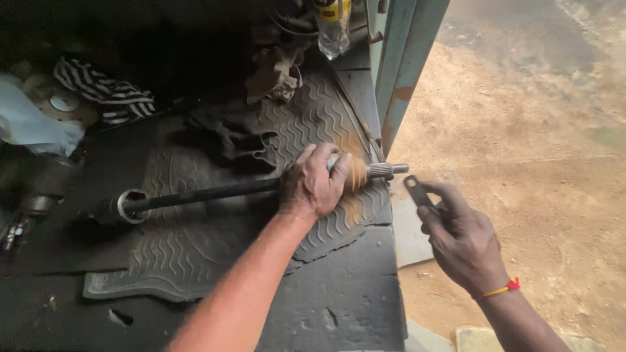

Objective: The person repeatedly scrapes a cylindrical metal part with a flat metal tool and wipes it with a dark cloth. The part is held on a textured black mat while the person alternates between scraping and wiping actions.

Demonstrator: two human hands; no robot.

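A long dark drive shaft lies across a ribbed rubber mat, with a metal ring end at the left and a splined tip at the right. My left hand is wrapped around the shaft's joint near the splined tip. My right hand hovers just right of the tip, pinching a small flat dark metal tool between thumb and fingers. A red and yellow thread circles that wrist.
A striped cloth and a pale plastic bag lie at the back left. Dark rags rest on the mat. A plastic bottle stands at the back beside a blue-green metal post. Sandy ground lies to the right.
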